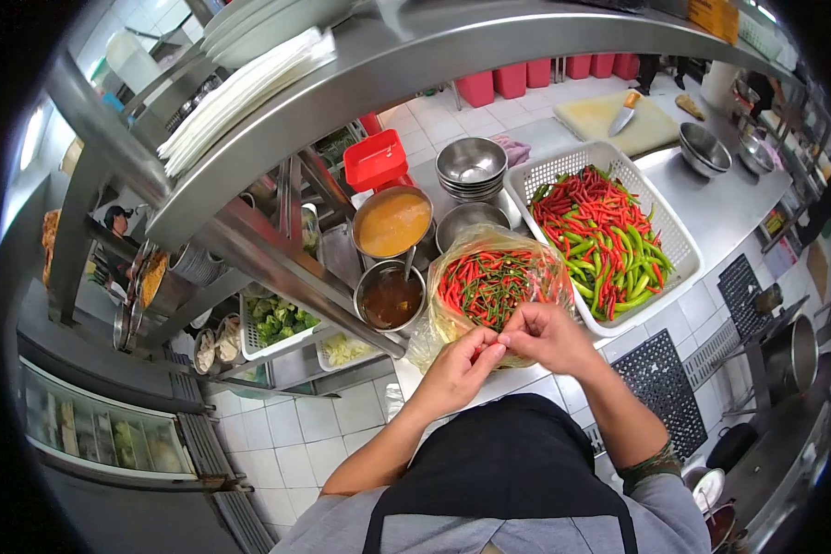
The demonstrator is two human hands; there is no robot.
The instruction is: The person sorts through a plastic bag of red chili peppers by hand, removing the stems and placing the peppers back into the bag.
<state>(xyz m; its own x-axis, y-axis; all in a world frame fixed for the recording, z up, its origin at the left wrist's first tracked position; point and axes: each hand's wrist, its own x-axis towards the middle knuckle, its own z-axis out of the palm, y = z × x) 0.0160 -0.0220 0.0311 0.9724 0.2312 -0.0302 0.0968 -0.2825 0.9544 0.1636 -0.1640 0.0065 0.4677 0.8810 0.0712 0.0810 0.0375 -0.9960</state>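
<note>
**Both hands pinched together at the chili bag's near edge**

Your left hand [459, 369] and right hand [547, 337] meet fingertip to fingertip over one small red chili [499, 344], mostly hidden. The bag of chilies [494, 282] lies just beyond on the bench [729, 198]; its basket [674, 235] sits farther right.

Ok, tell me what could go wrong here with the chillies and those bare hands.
1. The left hand and right hand pinch a chilli with no gloves, so juice may well burn the skin or reach the eyes.
2. The clear bag of chillies sits slumped near the counter edge and could tip or spill.
3. The open pot of dark liquid stands beside the bag, so stems might drop in.
</note>
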